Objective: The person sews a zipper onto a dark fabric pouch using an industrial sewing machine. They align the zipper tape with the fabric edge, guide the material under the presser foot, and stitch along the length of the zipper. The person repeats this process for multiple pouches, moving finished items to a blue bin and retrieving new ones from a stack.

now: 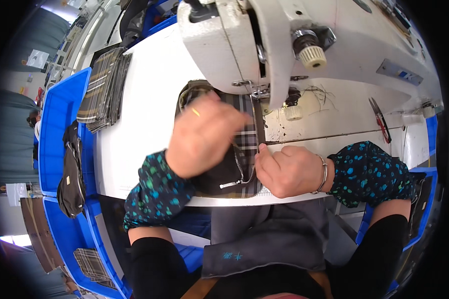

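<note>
A plaid fabric piece with dark panels and metal zippers lies under the needle area of the white sewing machine. My left hand is over its middle and upper part, fingers bent and blurred; whether it holds anything is unclear. My right hand pinches the piece's right zippered edge near its lower half. The white zipper end lies between my hands, near the front edge of the white tabletop.
A stack of plaid pieces sits at the back left. Blue bins line the left, a dark item draped over one; another bin is at right. Scissors and loose threads lie right of the needle.
</note>
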The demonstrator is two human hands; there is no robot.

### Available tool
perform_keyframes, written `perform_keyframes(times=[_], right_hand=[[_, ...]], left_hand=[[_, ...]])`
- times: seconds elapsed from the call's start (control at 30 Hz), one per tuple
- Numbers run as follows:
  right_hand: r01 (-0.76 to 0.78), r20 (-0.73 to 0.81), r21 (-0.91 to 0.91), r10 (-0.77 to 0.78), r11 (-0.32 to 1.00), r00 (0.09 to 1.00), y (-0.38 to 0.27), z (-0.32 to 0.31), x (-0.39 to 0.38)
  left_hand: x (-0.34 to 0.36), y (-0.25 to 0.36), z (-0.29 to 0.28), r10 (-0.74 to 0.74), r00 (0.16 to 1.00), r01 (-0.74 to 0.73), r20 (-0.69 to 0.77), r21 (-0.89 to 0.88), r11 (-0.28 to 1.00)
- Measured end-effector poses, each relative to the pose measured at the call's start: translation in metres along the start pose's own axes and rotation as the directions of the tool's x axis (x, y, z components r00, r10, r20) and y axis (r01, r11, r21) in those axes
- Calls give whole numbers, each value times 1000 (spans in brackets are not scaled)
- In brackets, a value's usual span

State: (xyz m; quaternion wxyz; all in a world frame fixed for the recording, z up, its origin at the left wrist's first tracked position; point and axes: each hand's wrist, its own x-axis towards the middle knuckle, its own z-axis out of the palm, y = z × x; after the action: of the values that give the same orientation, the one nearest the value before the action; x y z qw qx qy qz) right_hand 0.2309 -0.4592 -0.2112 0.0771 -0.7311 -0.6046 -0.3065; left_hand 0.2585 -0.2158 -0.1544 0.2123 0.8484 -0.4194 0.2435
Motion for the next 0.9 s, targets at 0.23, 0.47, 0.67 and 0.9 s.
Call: perform_keyframes(times=[0.23,0.47,0.67,0.9], right_hand=[[-67,-116,61,74,996,990,0,-1,-1],[-81,-72,125,90,989,993,3,-6,0],[0,-13,111,1,994,1000,-7,-24,2],[19,13,11,-19,1000,1000,-18,-17,0]], left_hand=[[-14,35,9,-97,945,90,312,37,995],[-18,35,17,-31,954,0,297,104,995],[-16,36,16,-75,949,58,306,63,996],[-19,46,16,-124,938,112,325,55,992]])
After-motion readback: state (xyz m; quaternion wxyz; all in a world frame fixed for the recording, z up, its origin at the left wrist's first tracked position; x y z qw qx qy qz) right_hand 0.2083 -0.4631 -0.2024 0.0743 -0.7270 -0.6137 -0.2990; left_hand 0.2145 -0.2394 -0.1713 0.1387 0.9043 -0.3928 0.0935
